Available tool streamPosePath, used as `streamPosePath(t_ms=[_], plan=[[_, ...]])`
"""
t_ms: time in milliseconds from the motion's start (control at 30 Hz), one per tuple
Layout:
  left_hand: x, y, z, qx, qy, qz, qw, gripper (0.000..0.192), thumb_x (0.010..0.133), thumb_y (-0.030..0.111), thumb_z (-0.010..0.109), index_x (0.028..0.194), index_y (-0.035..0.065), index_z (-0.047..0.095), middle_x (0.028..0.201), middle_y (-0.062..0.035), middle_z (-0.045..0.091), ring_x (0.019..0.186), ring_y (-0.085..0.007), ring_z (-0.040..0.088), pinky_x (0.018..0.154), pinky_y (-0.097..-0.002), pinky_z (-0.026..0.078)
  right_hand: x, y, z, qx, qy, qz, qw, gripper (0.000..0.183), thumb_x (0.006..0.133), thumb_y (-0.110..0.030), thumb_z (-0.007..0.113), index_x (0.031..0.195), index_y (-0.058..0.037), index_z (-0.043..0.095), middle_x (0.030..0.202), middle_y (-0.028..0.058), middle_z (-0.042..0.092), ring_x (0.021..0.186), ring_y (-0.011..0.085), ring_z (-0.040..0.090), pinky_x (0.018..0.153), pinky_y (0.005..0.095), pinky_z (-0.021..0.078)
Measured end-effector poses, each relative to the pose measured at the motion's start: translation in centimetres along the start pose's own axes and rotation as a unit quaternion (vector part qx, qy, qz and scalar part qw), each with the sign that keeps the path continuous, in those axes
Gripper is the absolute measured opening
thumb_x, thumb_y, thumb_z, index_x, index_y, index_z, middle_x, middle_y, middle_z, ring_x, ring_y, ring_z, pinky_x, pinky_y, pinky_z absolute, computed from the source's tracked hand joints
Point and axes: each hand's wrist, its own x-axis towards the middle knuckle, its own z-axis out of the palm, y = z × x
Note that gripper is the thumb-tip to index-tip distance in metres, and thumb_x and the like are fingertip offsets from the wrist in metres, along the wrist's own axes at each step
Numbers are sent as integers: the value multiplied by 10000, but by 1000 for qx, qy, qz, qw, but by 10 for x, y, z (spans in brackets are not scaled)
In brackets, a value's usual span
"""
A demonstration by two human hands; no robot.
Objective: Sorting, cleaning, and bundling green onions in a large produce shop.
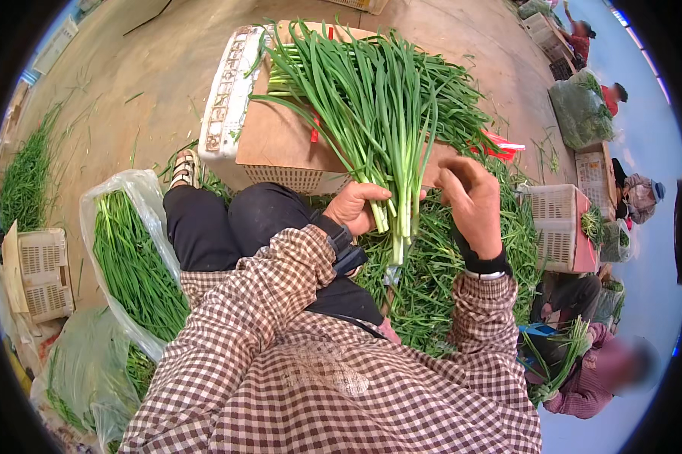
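Observation:
A bunch of long green leafy stalks, apparently garlic chives (pixel 394 119), fans out with its pale stem ends towards me. My left hand (pixel 355 207) is closed around these stems near their lower ends. Just right of the stems, my right hand (pixel 471 196) is raised with curled fingers, thumb near the fingertips; whether something thin is between them I cannot tell. Beneath the held bunch, more green stalks (pixel 454 96) lie across a brown board (pixel 278 136) on a plastic crate (pixel 295 177). Red strips (pixel 314 130) show on the board.
Loose leaves (pixel 431 289) cover the floor below my hands. At left, a clear plastic bag (pixel 170 244) holds green stalks, with another plastic bag (pixel 85 363) nearer me. A white crate (pixel 553 227) stands at right. A co-worker in a purple top (pixel 587 380) holds stalks at lower right.

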Motion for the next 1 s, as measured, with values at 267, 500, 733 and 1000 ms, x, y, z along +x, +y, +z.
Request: streamPosePath(t_ms=[267,500,733,1000], plan=[[-4,-5,-24,44,55,32,997,429,677,-68,490,1102,-34,539,980,-163,614,850,-291,630,764,-476,526,10,12,47,-220,-115,-86,965,217,761,-121,654,888,48,607,746,182,628,668,275,623,598,345,481],[5,-6,-46,-80,37,-33,996,393,778,71,509,1144,-70,515,966,-210,628,880,-323,645,781,-502,522,0,15,34,55,-53,108,991,70,814,-48,602,759,-7,614,754,49,649,594,76,574,524,229,452],[10,-10,-24,-10,108,-5,994,244,872,224,605,1023,34,587,833,-83,630,855,-229,623,775,-434,514,-11,36,44,116,-57,20,991,60,866,-46,564,852,4,595,724,55,652,589,91,620,499,210,464],[16,-11,-30,20,164,-25,986,252,880,59,542,1093,-75,562,964,-181,642,841,-257,642,745,-372,546,-59,4,33,-34,-60,-224,972,185,683,112,588,831,1,592,793,121,642,730,240,649,657,321,513]])
